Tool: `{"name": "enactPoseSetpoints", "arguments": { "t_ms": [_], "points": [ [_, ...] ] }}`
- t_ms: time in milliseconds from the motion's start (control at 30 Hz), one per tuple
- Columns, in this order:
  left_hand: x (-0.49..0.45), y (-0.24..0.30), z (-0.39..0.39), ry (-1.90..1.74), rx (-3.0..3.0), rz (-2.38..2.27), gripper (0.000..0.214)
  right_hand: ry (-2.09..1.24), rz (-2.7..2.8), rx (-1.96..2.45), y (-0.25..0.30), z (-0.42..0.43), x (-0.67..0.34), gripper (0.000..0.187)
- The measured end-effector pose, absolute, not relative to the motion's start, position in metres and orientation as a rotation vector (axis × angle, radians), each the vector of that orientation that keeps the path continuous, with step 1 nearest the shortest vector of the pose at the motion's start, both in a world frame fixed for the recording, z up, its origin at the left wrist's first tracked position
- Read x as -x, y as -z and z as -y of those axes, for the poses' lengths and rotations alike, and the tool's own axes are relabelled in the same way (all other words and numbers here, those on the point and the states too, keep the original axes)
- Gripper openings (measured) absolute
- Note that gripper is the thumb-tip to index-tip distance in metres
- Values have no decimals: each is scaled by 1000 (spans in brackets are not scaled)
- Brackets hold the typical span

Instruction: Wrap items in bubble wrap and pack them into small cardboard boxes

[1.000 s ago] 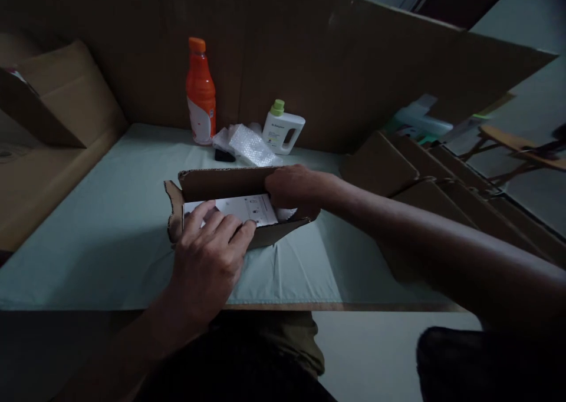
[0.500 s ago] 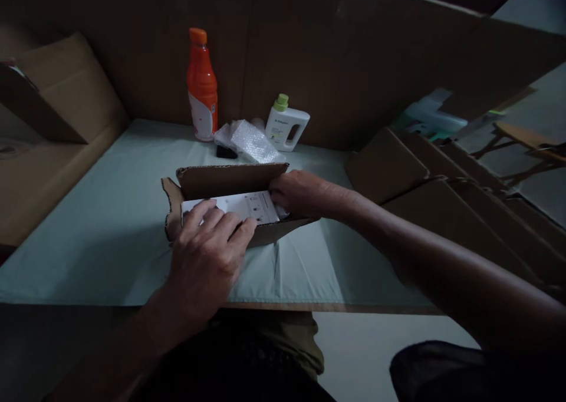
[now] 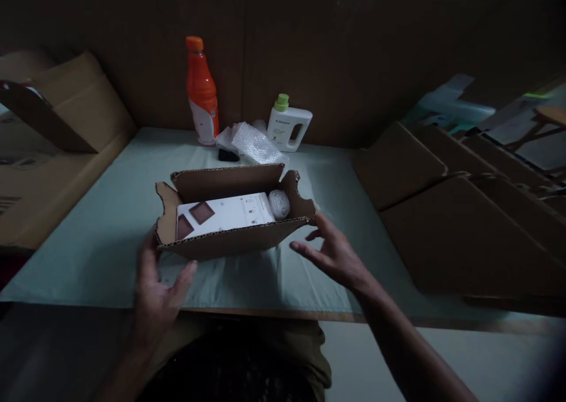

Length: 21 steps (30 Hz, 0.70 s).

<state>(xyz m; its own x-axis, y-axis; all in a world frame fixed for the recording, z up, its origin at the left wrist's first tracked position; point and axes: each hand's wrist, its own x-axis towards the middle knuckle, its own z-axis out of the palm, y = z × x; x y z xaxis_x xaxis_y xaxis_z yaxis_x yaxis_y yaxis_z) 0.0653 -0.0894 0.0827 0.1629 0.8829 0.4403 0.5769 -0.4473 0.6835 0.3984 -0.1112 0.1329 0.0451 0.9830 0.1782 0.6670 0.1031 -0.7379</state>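
A small open cardboard box (image 3: pixel 230 243) sits in the middle of the pale green table (image 3: pixel 106 231). Inside it lie a white printed carton (image 3: pixel 225 210) and a small white bubble-wrapped bundle (image 3: pixel 279 203) at its right end. My left hand (image 3: pixel 155 284) is open, palm up, just below the box's front left corner, thumb near the front wall. My right hand (image 3: pixel 332 251) is open with fingers spread, close to the box's front right corner and not touching it. Neither hand holds anything.
An orange bottle (image 3: pixel 201 92), a white jug with a green cap (image 3: pixel 287 128), a bubble-wrap piece (image 3: pixel 250 142) and a small black object (image 3: pixel 227 155) stand at the back. Flat cardboard pieces (image 3: pixel 442 213) lie to the right, cardboard boxes (image 3: pixel 57 125) to the left. A cardboard wall (image 3: pixel 354 48) rises behind.
Both hands have come out of the box and drawn back toward me, opening. The white carton and the wrapped bundle now lie uncovered inside the box.
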Motion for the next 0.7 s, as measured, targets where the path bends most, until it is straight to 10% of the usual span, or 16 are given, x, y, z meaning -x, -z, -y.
{"name": "enactPoseSetpoints", "arguments": {
  "t_ms": [700],
  "points": [
    [-74, -89, 82, -1325, -1655, -1435, 41, -628, 1703, 1520, -100, 77, -333, 43]
  ]
}}
